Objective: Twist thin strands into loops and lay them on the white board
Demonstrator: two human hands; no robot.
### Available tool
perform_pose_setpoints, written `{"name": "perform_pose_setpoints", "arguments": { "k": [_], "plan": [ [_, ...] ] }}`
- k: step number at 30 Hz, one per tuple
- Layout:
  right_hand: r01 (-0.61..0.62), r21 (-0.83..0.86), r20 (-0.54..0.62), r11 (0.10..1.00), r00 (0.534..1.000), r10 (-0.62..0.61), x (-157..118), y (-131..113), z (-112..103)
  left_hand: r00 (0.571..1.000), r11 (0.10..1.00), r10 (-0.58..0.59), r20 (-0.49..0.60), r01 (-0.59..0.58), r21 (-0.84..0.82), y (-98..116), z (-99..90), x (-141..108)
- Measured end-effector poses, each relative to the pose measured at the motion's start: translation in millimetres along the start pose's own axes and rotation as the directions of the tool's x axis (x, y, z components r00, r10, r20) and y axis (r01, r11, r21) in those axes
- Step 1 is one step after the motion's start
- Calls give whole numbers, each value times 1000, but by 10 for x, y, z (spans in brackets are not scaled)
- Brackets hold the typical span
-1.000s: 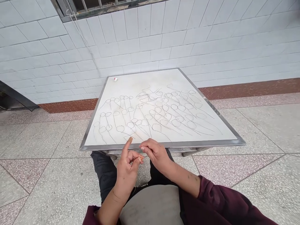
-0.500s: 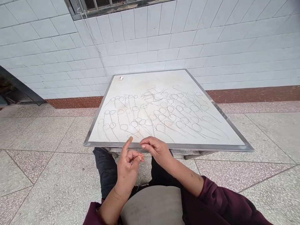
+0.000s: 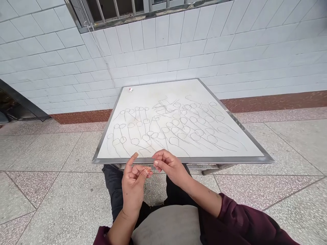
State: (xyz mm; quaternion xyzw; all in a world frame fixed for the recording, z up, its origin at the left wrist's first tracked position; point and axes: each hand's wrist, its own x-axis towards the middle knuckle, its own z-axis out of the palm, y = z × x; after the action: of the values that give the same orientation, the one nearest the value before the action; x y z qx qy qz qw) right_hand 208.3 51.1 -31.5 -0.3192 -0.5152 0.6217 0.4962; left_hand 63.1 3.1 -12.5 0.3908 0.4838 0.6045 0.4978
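Note:
My left hand is just in front of the table's near edge, thumb and fingers pinched on a thin wire-like strand that hangs below them. Its index finger points up, away from the pinch. A little to the right, my right hand has thumb and fingertips pressed together at the edge. Whatever lies between them is too fine to make out. Beyond both hands, many thin dark looped strands with long tails lie in rough rows on the white tabletop. Farther back, several cross in a tangle.
A small red and white object sits at the table's far left corner. Metal trim borders the tabletop. Behind stands a tiled wall with a barred window and a hanging cord. Speckled floor surrounds the table.
My left hand has shifted slightly left, widening the gap to my right hand. Its strand now shows hanging below the pinch. The view has tilted up a little, showing more window.

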Motion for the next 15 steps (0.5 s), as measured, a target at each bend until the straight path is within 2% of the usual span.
{"name": "perform_pose_setpoints", "arguments": {
  "k": [4,9,15],
  "plan": [
    [-4,69,-17,998,1000,5,-14,42,60,1000,996,8,-24,-10,-85,-5,9,-2],
    [41,63,-81,997,996,-36,-21,67,113,999,987,-20,-29,15,-161,0,32,-13],
    [33,145,-12,989,999,-32,-30,61,84,1000,985,-13,-21,9,-170,-9,61,-30]
  ]
}}
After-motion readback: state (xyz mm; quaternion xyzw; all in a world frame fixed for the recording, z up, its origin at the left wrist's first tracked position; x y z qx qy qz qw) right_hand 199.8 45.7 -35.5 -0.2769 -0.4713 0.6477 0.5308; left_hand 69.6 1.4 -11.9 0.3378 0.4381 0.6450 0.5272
